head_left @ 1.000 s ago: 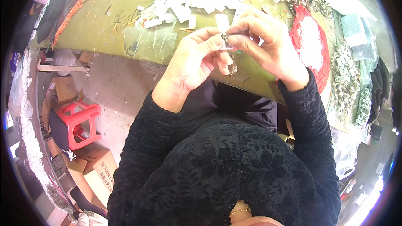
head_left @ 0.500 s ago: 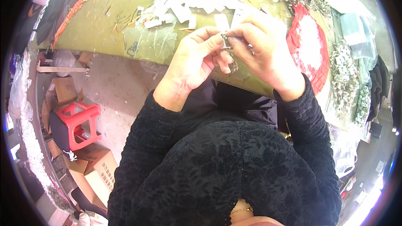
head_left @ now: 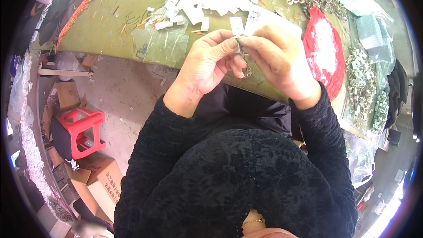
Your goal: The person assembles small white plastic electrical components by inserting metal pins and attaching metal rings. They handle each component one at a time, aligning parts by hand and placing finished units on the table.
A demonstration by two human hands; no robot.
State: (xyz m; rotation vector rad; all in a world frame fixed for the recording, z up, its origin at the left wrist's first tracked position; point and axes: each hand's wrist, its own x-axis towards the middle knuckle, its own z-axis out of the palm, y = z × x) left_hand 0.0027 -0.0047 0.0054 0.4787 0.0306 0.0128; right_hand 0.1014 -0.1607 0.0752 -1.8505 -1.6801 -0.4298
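Head view, from where I'm standing: olive-green worktop (head_left: 110, 39) w/ a red, roundish fabric holder (head_left: 338, 68) nr its right edge, holding a mound of small white pcs (head_left: 324, 46). Beyond that, at the right edge, a see-through plastic bag (head_left: 387, 59) w/ pale blue-green sheets (head_left: 369, 31) by it. Below the worktop's near right corner, a clear plastic bag (head_left: 360, 161), contents too unclear to tell. On the floor off the near left corner, an open brown cardboard box (head_left: 103, 183); can't see what's in it.

Small greyish part (head_left: 238, 46), too tiny to ID, is up btwn both hands' fingertips, over the worktop's near edge. Left hand (head_left: 205, 64): thumb & index pinching the part from its left side, other fingers loosely curled under. Right hand (head_left: 280, 59): thumb & index pressed together on it from the right, rest bent; can't tell exactly how those sit. White rectangular tag (head_left: 236, 24) just past the fingertips, toward the far edge; can't tell if it's attached.
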